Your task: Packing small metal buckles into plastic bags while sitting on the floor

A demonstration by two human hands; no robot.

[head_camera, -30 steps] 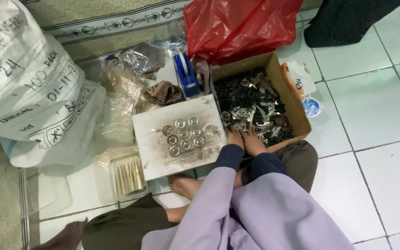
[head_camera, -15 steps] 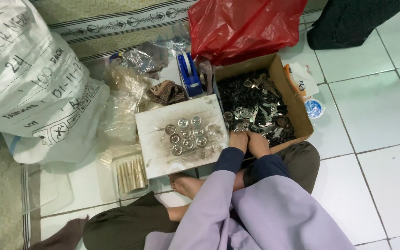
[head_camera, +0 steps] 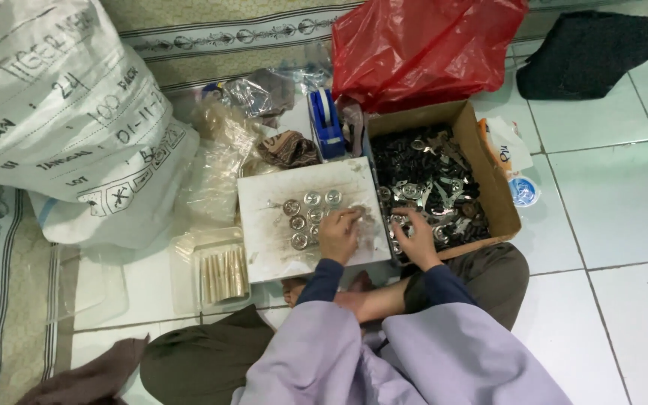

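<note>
White tiled floor (head_camera: pixel 609 202) | left hand (head_camera: pixel 339 234) fingering round metal discs (head_camera: pixel 310 210), grip unclear | right hand (head_camera: pixel 416 236) in cardboard box (head_camera: pixel 498 196), grip unclear

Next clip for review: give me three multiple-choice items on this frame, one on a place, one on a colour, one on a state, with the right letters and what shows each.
1. Where is the left hand?
A. on the white board by the round metal discs
B. on the white sack
C. on the floor tile

2. What colour is the plastic bag behind the cardboard box?
A. green
B. red
C. yellow

3. What state is the cardboard box in?
A. taped shut
B. flattened
C. open, holding metal parts

Answers: 1 A, its fingers lie on the board at the discs' edge. 2 B, the bag is plainly red. 3 C, its top is open, and the right hand reaches into the parts.
</note>
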